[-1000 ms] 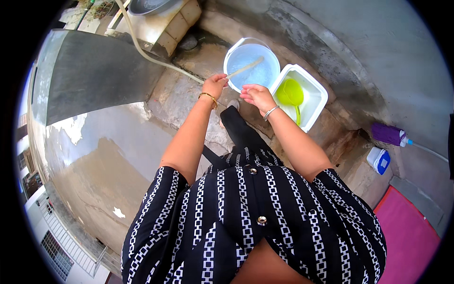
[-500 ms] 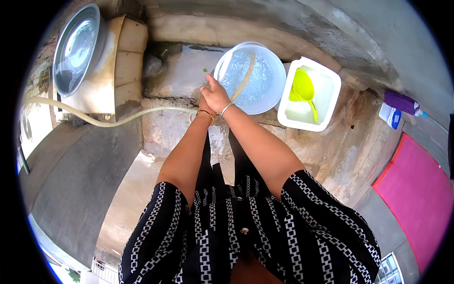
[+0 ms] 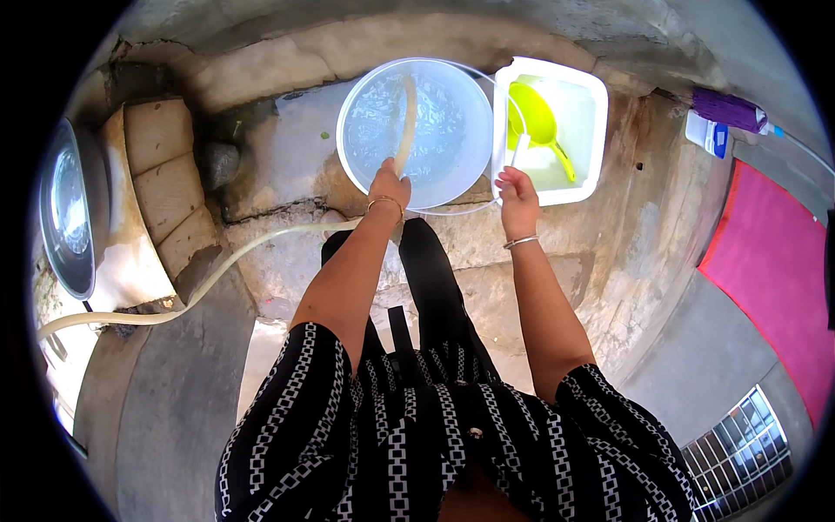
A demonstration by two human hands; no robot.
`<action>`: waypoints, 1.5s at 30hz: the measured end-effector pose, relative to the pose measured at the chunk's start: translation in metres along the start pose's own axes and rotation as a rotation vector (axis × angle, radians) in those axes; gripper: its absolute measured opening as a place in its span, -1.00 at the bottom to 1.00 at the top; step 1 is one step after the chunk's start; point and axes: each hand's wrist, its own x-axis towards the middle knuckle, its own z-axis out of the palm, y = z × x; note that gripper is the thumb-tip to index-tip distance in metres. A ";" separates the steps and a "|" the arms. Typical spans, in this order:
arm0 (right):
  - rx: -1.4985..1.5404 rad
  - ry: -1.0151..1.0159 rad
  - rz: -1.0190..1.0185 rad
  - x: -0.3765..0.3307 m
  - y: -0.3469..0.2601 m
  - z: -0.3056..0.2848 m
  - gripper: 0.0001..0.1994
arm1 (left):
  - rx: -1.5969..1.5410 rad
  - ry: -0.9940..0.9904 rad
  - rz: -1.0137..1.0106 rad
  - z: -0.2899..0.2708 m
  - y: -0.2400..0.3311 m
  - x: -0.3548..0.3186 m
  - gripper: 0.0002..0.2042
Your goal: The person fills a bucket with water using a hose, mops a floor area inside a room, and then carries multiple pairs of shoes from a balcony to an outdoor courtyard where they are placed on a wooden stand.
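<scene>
My left hand (image 3: 390, 185) is closed round a pale, flexible hose (image 3: 406, 130) at the near rim of a round white bucket (image 3: 480, 165). The hose end dips into rippling water in the bucket. To the right, my right hand (image 3: 519, 202) has its fingers curled at the bucket's thin wire handle, just below the white grip (image 3: 521, 150). The handle leans out over the right side of the bucket. Beside the bucket is a white rectangular tub (image 3: 594, 130) with a lime-green dipper (image 3: 534, 113) in it.
At left, a large metal basin (image 3: 70, 209) rests by a worn block (image 3: 165, 148). The hose runs across the floor from the left. A rough wall ledge (image 3: 348, 56) lies behind the bucket. To the right are a purple mop head (image 3: 729, 108) and a pink mat (image 3: 774, 261).
My hands have separated from the left side of the bucket. The left now grips the hose; the right has moved rightward to the handle. The view has also shifted.
</scene>
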 end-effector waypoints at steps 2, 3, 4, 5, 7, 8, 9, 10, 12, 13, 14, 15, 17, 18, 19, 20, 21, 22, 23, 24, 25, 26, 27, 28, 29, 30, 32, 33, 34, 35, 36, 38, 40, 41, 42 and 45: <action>0.072 -0.185 0.069 -0.024 -0.005 0.030 -0.77 | 0.058 -0.050 -0.056 -0.008 0.003 -0.003 -0.56; 0.094 -0.229 0.146 -0.030 -0.007 0.046 -0.77 | 0.088 -0.067 -0.082 -0.014 0.004 -0.004 -0.58; 0.115 -0.275 0.220 -0.036 -0.012 0.061 -0.77 | 0.085 -0.053 -0.039 -0.020 0.005 -0.008 -0.59; 0.139 -0.259 0.330 -0.042 -0.019 0.075 -0.75 | 0.083 -0.034 -0.001 -0.023 0.002 -0.016 -0.60; 0.187 -0.212 0.553 -0.049 -0.036 0.094 -0.69 | 0.033 -0.054 0.061 -0.038 0.008 -0.038 -0.63; 0.262 -0.228 0.630 -0.053 -0.044 0.096 -0.65 | -0.013 -0.097 0.085 -0.052 0.024 -0.058 -0.65; 0.334 -0.253 0.702 -0.056 -0.055 0.096 -0.61 | -0.061 -0.132 0.107 -0.067 0.037 -0.082 -0.66; 0.407 -0.277 0.772 -0.060 -0.067 0.094 -0.57 | -0.080 -0.176 0.146 -0.082 0.044 -0.107 -0.66; 0.561 -0.326 0.770 -0.061 -0.079 0.083 -0.60 | -0.124 -0.240 0.223 -0.116 0.050 -0.159 -0.67; 0.639 -0.311 0.767 -0.065 -0.090 0.078 -0.61 | -0.117 -0.247 0.248 -0.124 0.040 -0.184 -0.66; 0.722 -0.291 0.756 -0.065 -0.105 0.073 -0.63 | -0.075 -0.261 0.295 -0.141 0.042 -0.206 -0.67; 0.720 -0.249 0.748 -0.061 -0.113 0.068 -0.64 | -0.060 -0.305 0.314 -0.154 0.040 -0.224 -0.67; 0.721 -0.158 0.739 -0.063 -0.124 0.058 -0.66 | 0.013 -0.399 0.306 -0.176 0.035 -0.251 -0.67; 0.731 -0.215 0.714 -0.070 -0.132 0.053 -0.67 | 0.065 -0.434 0.287 -0.181 0.032 -0.252 -0.67; 0.741 -0.269 0.690 -0.079 -0.139 0.047 -0.68 | 0.119 -0.472 0.267 -0.186 0.030 -0.253 -0.67; 0.746 -0.316 0.675 -0.093 -0.145 0.040 -0.69 | 0.057 -0.475 0.262 -0.184 0.024 -0.255 -0.67; 0.736 -0.248 0.636 -0.113 -0.164 0.040 -0.70 | -0.006 -0.477 0.253 -0.179 0.017 -0.252 -0.67; 0.668 -0.250 0.586 -0.131 -0.173 0.038 -0.70 | -0.067 -0.480 0.251 -0.177 0.020 -0.246 -0.67; 0.594 -0.248 0.542 -0.150 -0.178 0.034 -0.70 | -0.091 -0.429 0.244 -0.180 0.031 -0.245 -0.67; 0.521 -0.245 0.502 -0.170 -0.178 0.030 -0.70 | -0.114 -0.381 0.234 -0.182 0.042 -0.242 -0.68; 0.472 -0.242 0.446 -0.189 -0.177 0.027 -0.69 | -0.286 -0.418 0.165 -0.178 0.050 -0.233 -0.69; 0.460 -0.272 0.425 -0.209 -0.172 0.022 -0.68 | -0.454 -0.456 0.092 -0.173 0.055 -0.231 -0.69; 0.456 -0.297 0.404 -0.224 -0.166 0.016 -0.67 | -0.511 -0.455 0.056 -0.176 0.071 -0.242 -0.69; 0.449 -0.329 0.369 -0.239 -0.161 0.014 -0.66 | -0.571 -0.444 0.030 -0.188 0.099 -0.257 -0.68; 0.446 -0.341 0.354 -0.251 -0.155 0.011 -0.68 | -0.626 -0.435 -0.002 -0.192 0.119 -0.268 -0.66; 0.445 -0.355 0.338 -0.265 -0.148 0.011 -0.69 | -0.613 -0.472 0.004 -0.187 0.123 -0.273 -0.65; 0.421 -0.394 0.315 -0.289 -0.136 0.008 -0.72 | -0.582 -0.551 0.010 -0.175 0.131 -0.280 -0.62; 0.397 -0.418 0.309 -0.299 -0.131 0.006 -0.73 | -0.575 -0.469 0.018 -0.165 0.133 -0.289 -0.65; 0.374 -0.442 0.301 -0.309 -0.126 0.002 -0.74 | -0.590 -0.474 -0.025 -0.159 0.132 -0.297 -0.66; 0.337 -0.457 0.340 -0.314 -0.126 -0.004 -0.79 | -0.605 -0.478 -0.064 -0.154 0.133 -0.306 -0.68; 0.387 -0.494 0.342 -0.319 -0.124 -0.011 -0.77 | -0.620 -0.482 -0.104 -0.153 0.135 -0.314 -0.69; 0.482 -0.580 0.340 -0.327 -0.124 -0.025 -0.71 | -0.521 -0.488 -0.108 -0.144 0.117 -0.319 -0.74; 0.511 -0.545 0.473 -0.332 -0.147 -0.046 -0.64 | -0.307 -0.419 -0.021 -0.139 0.085 -0.318 -0.75; 0.572 -0.479 0.496 -0.325 -0.144 -0.050 -0.64 | -0.378 -0.453 -0.083 -0.140 0.081 -0.325 -0.75; 0.633 -0.409 0.522 -0.318 -0.142 -0.050 -0.64 | -0.339 -0.481 -0.066 -0.142 0.082 -0.333 -0.75; 0.539 -0.382 0.501 -0.302 -0.152 -0.032 -0.62 | -0.231 -0.551 -0.027 -0.155 0.086 -0.352 -0.75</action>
